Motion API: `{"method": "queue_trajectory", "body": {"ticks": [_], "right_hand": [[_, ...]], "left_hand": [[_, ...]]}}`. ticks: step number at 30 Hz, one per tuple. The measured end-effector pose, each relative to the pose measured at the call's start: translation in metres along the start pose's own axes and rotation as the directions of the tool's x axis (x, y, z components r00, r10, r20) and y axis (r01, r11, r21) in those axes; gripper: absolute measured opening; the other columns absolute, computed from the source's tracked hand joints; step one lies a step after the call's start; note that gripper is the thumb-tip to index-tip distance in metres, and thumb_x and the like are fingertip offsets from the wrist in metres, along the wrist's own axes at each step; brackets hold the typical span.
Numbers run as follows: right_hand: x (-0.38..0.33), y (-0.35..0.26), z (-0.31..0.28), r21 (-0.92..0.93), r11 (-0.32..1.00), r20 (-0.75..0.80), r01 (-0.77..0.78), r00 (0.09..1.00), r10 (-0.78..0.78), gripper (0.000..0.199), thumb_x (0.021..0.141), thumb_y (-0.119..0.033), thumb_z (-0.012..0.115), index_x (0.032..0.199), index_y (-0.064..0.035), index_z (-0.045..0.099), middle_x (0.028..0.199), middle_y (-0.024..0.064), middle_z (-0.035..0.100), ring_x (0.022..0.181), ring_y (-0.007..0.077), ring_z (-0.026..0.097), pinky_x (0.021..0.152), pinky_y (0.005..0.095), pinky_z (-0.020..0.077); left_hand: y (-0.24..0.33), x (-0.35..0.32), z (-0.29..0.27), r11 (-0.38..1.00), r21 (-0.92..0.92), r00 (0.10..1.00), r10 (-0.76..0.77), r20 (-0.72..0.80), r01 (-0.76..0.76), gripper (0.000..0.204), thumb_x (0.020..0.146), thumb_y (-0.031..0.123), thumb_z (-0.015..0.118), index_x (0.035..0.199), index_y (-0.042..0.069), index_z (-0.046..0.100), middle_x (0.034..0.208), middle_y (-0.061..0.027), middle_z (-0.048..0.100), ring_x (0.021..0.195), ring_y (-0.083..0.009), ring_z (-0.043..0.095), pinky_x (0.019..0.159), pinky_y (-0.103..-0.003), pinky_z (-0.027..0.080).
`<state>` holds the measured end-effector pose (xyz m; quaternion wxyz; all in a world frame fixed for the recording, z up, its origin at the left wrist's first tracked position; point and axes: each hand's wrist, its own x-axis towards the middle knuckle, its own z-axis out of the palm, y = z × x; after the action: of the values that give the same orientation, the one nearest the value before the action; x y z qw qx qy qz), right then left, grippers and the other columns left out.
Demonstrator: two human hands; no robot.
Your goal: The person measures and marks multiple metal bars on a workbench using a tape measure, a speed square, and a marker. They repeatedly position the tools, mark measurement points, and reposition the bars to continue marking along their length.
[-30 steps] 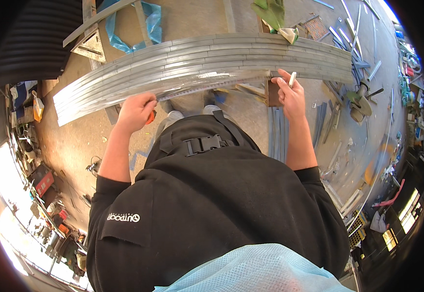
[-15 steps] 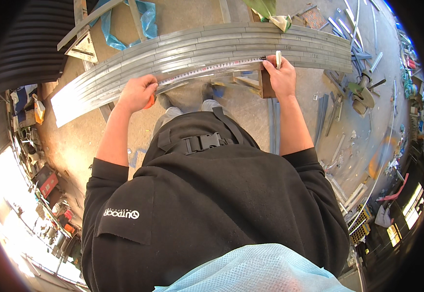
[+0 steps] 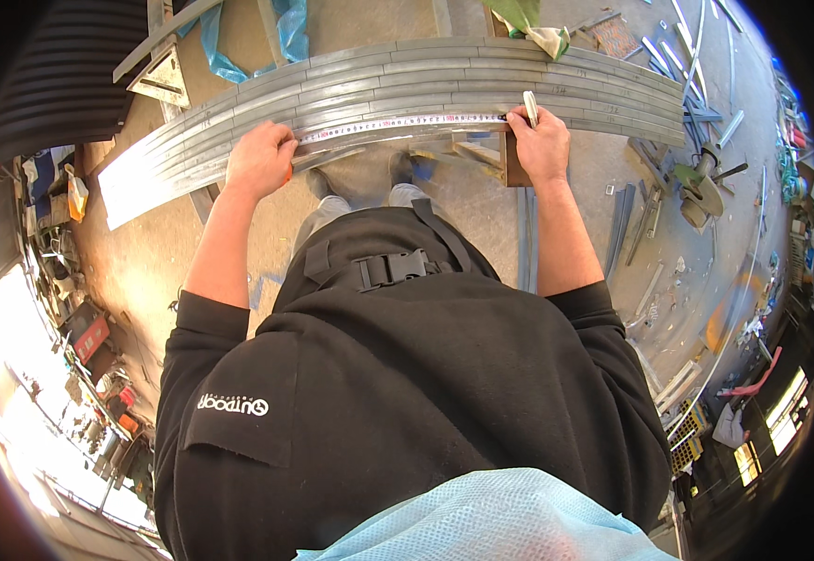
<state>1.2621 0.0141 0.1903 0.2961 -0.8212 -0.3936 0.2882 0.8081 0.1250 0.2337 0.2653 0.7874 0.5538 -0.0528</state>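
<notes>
The tape (image 3: 398, 122) now lies farther over the bars (image 3: 407, 84), seemingly readable, left hand (image 3: 259, 161) closed on it, right hand (image 3: 540, 148) pinching its end

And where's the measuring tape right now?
In the head view, the white measuring tape is at the upper middle, stretched along the near edge of the grey metal strips, between the left hand and right hand.

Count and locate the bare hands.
2: the bare left hand at the left end of the visible white tape blade, the bare right hand at its right end.
</notes>
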Motion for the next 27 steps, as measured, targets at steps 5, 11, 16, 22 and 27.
{"method": "queue_trajectory", "body": {"ticks": [5,11,16,22,27], "right_hand": [[-0.001,0.003,0.005,0.020,1.000,-0.042,0.009,0.999,-0.008,0.023,0.094,-0.029,0.083,0.103,-0.0078,0.086,0.094,0.0171,0.083,0.093,0.0373,0.079,0.089,0.0447,0.0601],[-0.003,0.002,0.008,-0.029,0.997,-0.090,0.070,0.993,-0.073,0.023,0.094,-0.029,0.083,0.103,-0.0081,0.086,0.093,0.0165,0.083,0.091,0.0382,0.079,0.088,0.0456,0.0604],[-0.004,-0.004,0.008,-0.008,0.999,-0.092,0.039,0.995,-0.040,0.022,0.095,-0.029,0.083,0.103,-0.0083,0.086,0.092,0.0151,0.083,0.088,0.0355,0.079,0.086,0.0439,0.0604],[-0.004,-0.008,0.007,-0.004,0.998,-0.094,0.060,0.994,-0.060,0.021,0.096,-0.028,0.083,0.103,-0.0086,0.086,0.089,0.0135,0.082,0.086,0.0336,0.079,0.084,0.0429,0.0605],[-0.001,-0.005,0.008,0.000,0.998,-0.084,0.067,0.994,-0.067,0.020,0.096,-0.028,0.083,0.103,-0.0091,0.086,0.088,0.0126,0.082,0.084,0.0333,0.079,0.083,0.0429,0.0605]], "left_hand": [[0.005,0.004,-0.001,0.998,0.051,0.999,-0.049,0.013,0.048,0.022,0.104,0.028,0.070,0.105,0.008,0.079,0.111,-0.0139,0.074,0.110,-0.0400,0.071,0.096,-0.051,0.057],[0.012,0.009,-0.006,0.985,0.148,0.991,-0.102,0.085,0.089,0.025,0.106,0.032,0.066,0.110,0.011,0.079,0.119,-0.0125,0.075,0.118,-0.0388,0.070,0.102,-0.052,0.057],[0.018,0.012,-0.010,0.978,0.183,0.986,-0.121,0.117,0.098,0.025,0.106,0.031,0.065,0.111,0.012,0.080,0.120,-0.0130,0.074,0.121,-0.0384,0.069,0.104,-0.052,0.056],[0.024,0.011,-0.013,0.971,0.207,0.982,-0.149,0.118,0.122,0.024,0.106,0.029,0.066,0.112,0.011,0.080,0.120,-0.0137,0.074,0.121,-0.0380,0.069,0.105,-0.052,0.056],[0.026,0.011,-0.013,0.967,0.213,0.979,-0.165,0.116,0.137,0.023,0.105,0.029,0.067,0.111,0.011,0.080,0.120,-0.0132,0.073,0.122,-0.0377,0.069,0.104,-0.052,0.056]]}}
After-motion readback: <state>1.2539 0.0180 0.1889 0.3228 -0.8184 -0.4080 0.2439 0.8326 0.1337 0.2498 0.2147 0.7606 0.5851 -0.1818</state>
